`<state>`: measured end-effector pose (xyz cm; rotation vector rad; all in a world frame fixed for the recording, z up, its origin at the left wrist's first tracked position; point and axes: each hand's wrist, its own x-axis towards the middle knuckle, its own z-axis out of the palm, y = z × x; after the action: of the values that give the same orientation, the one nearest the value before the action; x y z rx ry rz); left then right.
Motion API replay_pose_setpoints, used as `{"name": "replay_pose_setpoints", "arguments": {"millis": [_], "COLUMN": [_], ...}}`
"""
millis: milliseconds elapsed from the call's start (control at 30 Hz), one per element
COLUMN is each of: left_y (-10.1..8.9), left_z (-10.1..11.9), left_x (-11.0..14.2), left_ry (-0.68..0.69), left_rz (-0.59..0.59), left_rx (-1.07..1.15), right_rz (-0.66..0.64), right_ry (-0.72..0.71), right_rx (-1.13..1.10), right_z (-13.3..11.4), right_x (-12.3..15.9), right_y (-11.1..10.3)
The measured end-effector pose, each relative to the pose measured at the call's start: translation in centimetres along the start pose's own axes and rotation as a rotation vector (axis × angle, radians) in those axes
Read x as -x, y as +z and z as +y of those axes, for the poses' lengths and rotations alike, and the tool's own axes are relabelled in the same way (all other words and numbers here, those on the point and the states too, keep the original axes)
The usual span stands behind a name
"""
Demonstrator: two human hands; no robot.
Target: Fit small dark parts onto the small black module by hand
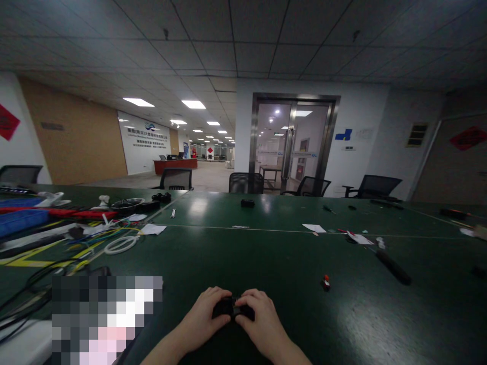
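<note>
At the near middle of the green table [213,258], a small dark object [233,307] lies between my two hands. Its kind cannot be made out. My left hand [209,312] is closed around its left end, thumb at the near side and fingers over the far side. The right end is gripped the same way by my right hand [258,312]. Both palms hide much of the object. To the right, apart from my hands, sits a small red and white item [325,283].
A black-handled tool [393,267] lies at the right. Cables, a white coil [122,245] and a blue tray [23,223] crowd the left side. Farther back are a black block [247,203], a wrench [173,213] and a paper piece [314,228]. Chairs stand beyond the table.
</note>
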<state>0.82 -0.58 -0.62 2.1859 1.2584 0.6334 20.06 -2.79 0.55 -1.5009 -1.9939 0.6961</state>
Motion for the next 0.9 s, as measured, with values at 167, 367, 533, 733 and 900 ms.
{"name": "replay_pose_setpoints", "arguments": {"millis": [167,367,533,733,900], "left_y": [0.0,0.1,-0.1,-0.4,-0.3], "left_z": [-0.1,-0.4,0.0,0.6,0.3], "left_x": [0.0,-0.1,0.0,0.1,0.0], "left_ry": [0.0,0.01,-0.013,-0.014,-0.004], "left_rz": [0.001,0.013,-0.001,-0.001,-0.002], "left_rx": [0.003,0.008,0.016,0.009,0.002], "right_rz": [-0.007,-0.017,-0.02,-0.022,-0.01], "right_ry": [-0.004,-0.011,0.002,0.008,0.027], "right_rx": [-0.013,-0.066,-0.068,-0.077,-0.073], "right_z": [-0.2,-0.1,0.1,-0.2,-0.2], "right_x": [0.1,0.2,0.1,0.3,0.3], "right_y": [-0.2,-0.6,-0.6,-0.9,-0.7]}}
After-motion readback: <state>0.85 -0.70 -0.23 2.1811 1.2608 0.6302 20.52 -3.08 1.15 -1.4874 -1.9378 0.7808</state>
